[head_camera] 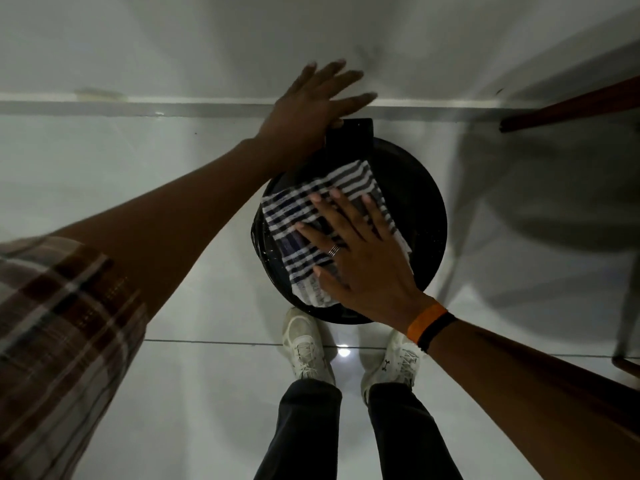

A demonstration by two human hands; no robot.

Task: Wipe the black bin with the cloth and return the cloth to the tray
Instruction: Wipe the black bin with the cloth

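A round black bin point(415, 209) stands on the floor just beyond my feet, seen from straight above. A blue, black and white checked cloth point(294, 216) lies spread over its lid. My right hand point(360, 258) presses flat on the cloth with fingers splayed; it wears a ring and an orange and black wristband. My left hand point(304, 112) rests on the far left rim by the bin's raised black hinge tab point(349, 136), fingers stretched out over the wall base. No tray is in view.
The glossy white tiled floor point(173, 375) meets a white wall point(207, 46) right behind the bin. A dark wooden furniture leg point(571, 109) juts in at the upper right, with metal chair legs point(627, 306) along the right edge. My white shoes point(304, 344) touch the bin's near side.
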